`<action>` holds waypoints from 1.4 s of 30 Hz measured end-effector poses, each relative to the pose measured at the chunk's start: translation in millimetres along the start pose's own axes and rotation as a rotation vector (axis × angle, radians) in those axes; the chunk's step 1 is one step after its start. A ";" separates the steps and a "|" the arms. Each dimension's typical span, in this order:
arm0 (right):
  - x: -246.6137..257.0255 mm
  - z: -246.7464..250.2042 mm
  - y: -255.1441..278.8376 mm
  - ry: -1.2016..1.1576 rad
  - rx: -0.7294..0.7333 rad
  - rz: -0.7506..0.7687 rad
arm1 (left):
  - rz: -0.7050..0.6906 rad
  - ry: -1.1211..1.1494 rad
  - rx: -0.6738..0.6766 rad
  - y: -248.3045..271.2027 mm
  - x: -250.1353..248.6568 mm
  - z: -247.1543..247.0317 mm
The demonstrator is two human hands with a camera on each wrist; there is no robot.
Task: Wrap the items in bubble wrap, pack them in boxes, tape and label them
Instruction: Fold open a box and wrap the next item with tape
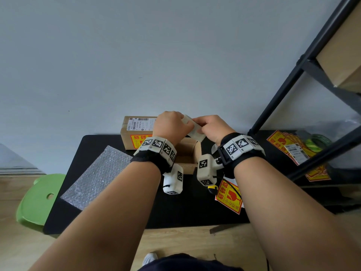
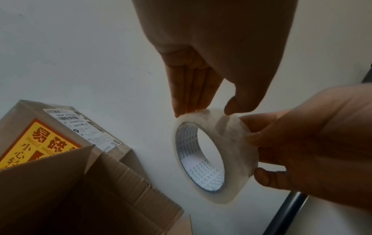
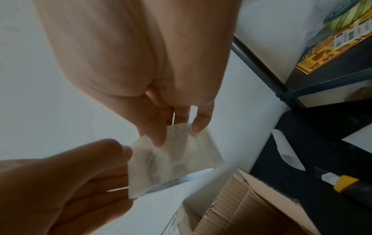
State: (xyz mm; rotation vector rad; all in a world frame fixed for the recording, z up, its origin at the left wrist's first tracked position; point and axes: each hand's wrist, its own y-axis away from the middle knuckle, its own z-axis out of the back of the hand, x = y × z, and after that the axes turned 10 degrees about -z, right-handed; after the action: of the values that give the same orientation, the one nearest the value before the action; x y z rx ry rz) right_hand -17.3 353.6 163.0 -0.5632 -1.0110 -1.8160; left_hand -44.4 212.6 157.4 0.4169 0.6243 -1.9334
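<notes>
Above the open cardboard box [image 1: 188, 153] near the tabletop's back edge, you hold the clear tape roll [image 2: 209, 157] in mid-air: your left hand [image 2: 217, 52] pinches its rim with fingertips and thumb, while your right hand [image 3: 141, 63] curls round its side, probably hunting the loose end. Behind it the sealed box [image 1: 136, 132] already wears its shipping label and fragile sticker. This open box is judged untaped and unlabelled; bubble wrap [image 1: 97, 175] waits by the left edge, fragile stickers [image 1: 289, 145] toward the right.
</notes>
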 end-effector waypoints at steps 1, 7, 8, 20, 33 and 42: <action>0.3 -0.4 0.4 -0.005 0.002 0.002 | -0.002 -0.010 0.002 -0.6 0.5 0.3; 1.1 1.6 0.2 -0.025 -0.009 0.011 | -0.022 -0.026 -0.033 -5.1 1.9 -4.6; 1.2 1.9 0.1 -0.008 -0.008 0.019 | -0.022 -0.038 -0.046 -6.6 4.5 -4.8; 4.5 9.0 -2.7 -0.081 -0.070 -0.024 | -0.020 0.229 0.246 -21.3 16.6 5.9; -5.2 16.5 -4.9 -0.136 -0.297 0.138 | 0.080 0.457 0.288 -18.8 19.9 12.7; -5.8 10.8 -5.9 -0.036 -0.423 0.139 | 0.025 0.355 0.134 -14.5 8.4 0.9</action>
State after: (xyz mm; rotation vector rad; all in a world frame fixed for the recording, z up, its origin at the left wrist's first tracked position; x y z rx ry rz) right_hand -20.5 366.8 162.4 -0.9017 -0.5910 -1.9072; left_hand -61.2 211.0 157.1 0.8613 0.7125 -1.8985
